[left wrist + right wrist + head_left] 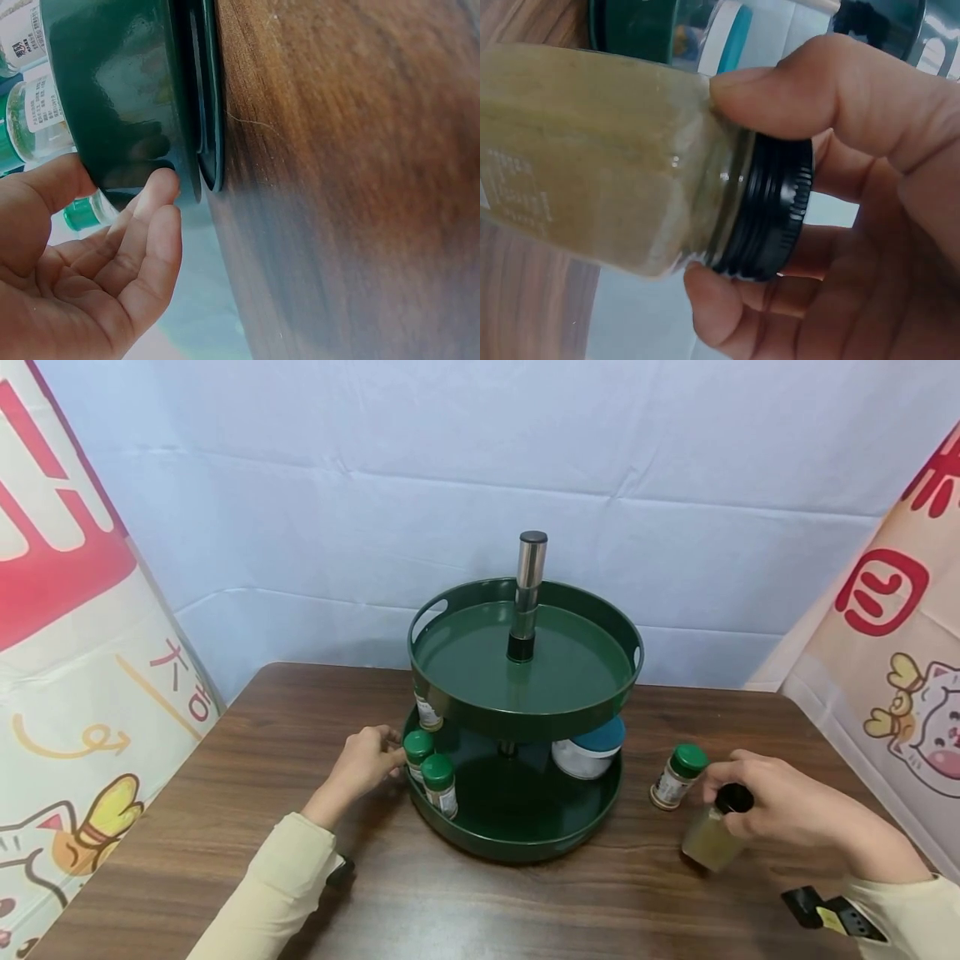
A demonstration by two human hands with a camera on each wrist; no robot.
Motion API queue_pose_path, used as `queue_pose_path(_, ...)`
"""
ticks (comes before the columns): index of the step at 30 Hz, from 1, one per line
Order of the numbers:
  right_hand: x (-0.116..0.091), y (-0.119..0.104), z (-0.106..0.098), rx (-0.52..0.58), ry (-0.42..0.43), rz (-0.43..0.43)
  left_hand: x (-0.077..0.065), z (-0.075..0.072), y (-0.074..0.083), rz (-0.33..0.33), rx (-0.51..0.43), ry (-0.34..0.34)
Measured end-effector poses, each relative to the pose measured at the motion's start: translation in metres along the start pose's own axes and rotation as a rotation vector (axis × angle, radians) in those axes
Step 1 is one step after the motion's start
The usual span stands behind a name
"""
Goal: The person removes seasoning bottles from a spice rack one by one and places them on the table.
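Observation:
A green two-tier turntable (517, 847) with a steel post stands on the table. My left hand (366, 760) is at the left rim of its lower tray (127, 90), thumb at the upper edge and curved fingertips against the outer wall. Just inside that rim sit several green-capped spice jars (439, 787), and a white tub with a blue lid (588, 752) is at the tray's right. With thumb and fingers, my right hand (776, 797) grips a square clear jar of tan powder (615, 157) around its neck, just below the black lid (772, 210). In the head view this jar is tilted.
Left of the right hand, a green-capped spice jar (672, 781) stands on the brown wooden table (480, 910). The turntable's upper tray (465, 652) overhangs the lower one. A pale cloth (337, 527) hangs behind, with printed cloths (892, 635) at both sides.

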State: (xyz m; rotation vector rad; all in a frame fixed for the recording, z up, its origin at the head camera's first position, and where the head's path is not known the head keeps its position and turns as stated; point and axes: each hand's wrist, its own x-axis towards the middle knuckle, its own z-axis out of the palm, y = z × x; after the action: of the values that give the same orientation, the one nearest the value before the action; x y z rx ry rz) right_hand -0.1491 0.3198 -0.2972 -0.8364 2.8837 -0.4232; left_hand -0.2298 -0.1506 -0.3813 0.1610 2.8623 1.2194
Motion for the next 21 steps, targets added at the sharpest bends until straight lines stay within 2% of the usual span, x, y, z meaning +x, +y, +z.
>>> queue_pose_path(9,0.0,0.013,-0.002,-0.014,0.028,0.093,0.0,-0.001,0.0,0.003,-0.003,0.0)
queue_pose_path(16,0.001,0.026,-0.002,-0.079,0.115,0.073,0.0,0.0,0.0,0.002,0.001,0.005)
queue_pose_path(21,0.002,0.032,-0.001,-0.112,0.163,0.108,0.0,0.0,0.001,0.003,-0.002,0.005)
